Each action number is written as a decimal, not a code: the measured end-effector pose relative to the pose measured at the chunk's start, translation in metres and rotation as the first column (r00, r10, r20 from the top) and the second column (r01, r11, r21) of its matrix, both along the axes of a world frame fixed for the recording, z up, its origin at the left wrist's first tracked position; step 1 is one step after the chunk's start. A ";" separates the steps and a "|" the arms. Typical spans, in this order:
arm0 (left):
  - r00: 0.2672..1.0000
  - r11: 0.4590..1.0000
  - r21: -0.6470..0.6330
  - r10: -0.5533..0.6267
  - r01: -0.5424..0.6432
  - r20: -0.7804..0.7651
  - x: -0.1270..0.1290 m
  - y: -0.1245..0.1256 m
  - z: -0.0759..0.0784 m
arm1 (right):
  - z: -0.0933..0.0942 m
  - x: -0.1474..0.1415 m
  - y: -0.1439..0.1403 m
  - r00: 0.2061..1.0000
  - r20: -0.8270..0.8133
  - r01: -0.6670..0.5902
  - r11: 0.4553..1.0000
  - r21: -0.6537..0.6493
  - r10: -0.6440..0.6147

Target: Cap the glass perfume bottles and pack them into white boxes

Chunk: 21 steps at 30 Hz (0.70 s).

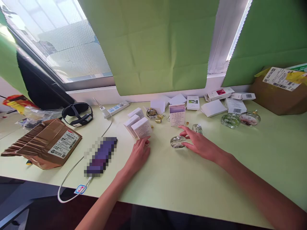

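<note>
My right hand (pixel 198 142) is at a clear oval glass perfume bottle (pixel 177 142) on the pale green table. Its thumb and a finger close on the bottle's right end, while the index finger sticks out above. Just behind that hand is a second small glass bottle (pixel 197 128). My left hand (pixel 140 152) lies on the table, fingers loosely stretched against the bottom of a white printed box (pixel 142 128). More such boxes lean behind it. An opened box with a lilac inside (pixel 177 115) stands beyond the right hand.
Behind are a round bottle (pixel 151 112), gold caps (pixel 158 119) and several white cartons (pixel 213 108). Two bottles (pixel 230 120) stand at right, near a cardboard box (pixel 275 95). At left are a phone (pixel 102 156) on a cable, a torn carton (pixel 48 143), a headset (pixel 78 114) and a power strip (pixel 117 108).
</note>
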<state>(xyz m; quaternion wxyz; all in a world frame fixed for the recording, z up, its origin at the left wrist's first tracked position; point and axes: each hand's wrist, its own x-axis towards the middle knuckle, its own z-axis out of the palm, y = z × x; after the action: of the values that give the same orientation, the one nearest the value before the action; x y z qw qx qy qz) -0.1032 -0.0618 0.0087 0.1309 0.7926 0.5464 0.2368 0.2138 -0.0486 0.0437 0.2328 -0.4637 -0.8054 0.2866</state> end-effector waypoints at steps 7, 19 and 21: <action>0.977 0.997 0.033 -0.069 0.064 0.202 -0.005 0.015 -0.008 | 0.048 0.019 -0.010 0.996 -0.084 0.027 0.978 0.208 -0.010; 0.379 0.825 -0.267 0.070 0.498 0.923 0.100 0.051 0.067 | 0.091 -0.003 0.024 0.983 -0.019 -0.175 0.967 0.186 0.182; 0.343 0.806 -0.258 0.073 0.533 0.937 0.108 0.054 0.068 | 0.090 -0.008 0.026 0.981 -0.034 -0.181 0.966 0.187 0.190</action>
<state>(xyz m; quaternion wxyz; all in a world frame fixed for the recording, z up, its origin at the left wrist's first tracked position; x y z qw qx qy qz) 0.0047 -0.0078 0.0772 0.6558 0.5268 0.2962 0.4524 0.2060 -0.0225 0.1337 0.2670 -0.3554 -0.8619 0.2439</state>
